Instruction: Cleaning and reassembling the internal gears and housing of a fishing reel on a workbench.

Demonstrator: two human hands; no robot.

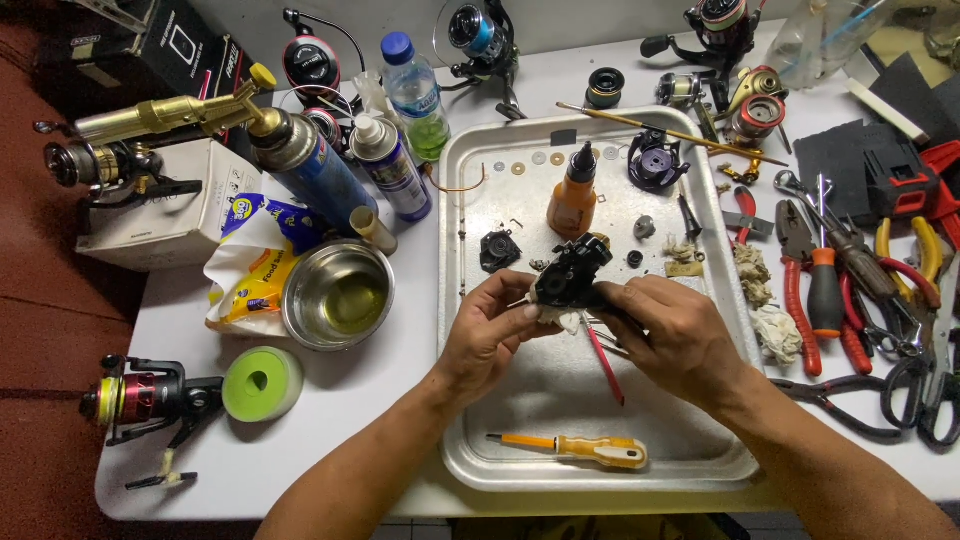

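The person's 2 forearms come in from the near edge of the white table (390,400), closest to the camera, and both hands meet over the middle of the metal tray (560,400). The left hand (487,335) curls its fingers around a wad of white cloth (560,318) and the underside of a black reel body (572,275), thumb pressed on top. The right hand (680,335) closes its fingers on the same reel body from the other side, with a thin red-handled tool (603,362) poking out beneath the palm. The reel body sits just above the tray's centre, held clear of its floor.

The tray takes up the middle of the table. Left of it, near its far-left corner, lie a blue gas canister with a brass torch head (300,150), then a steel bowl (338,293) holding yellowish liquid, and a green tape roll (262,383) toward the table's near-left corner beside a black-and-red spinning reel (150,395). Along the right edge lies a heap of red-handled pliers (800,270) and scissors. Inside the tray, an orange oil bottle (573,195) stands toward the far edge, an orange-and-yellow screwdriver (580,448) lies by the near rim, and several small washers (518,168) sit in the far-left corner.
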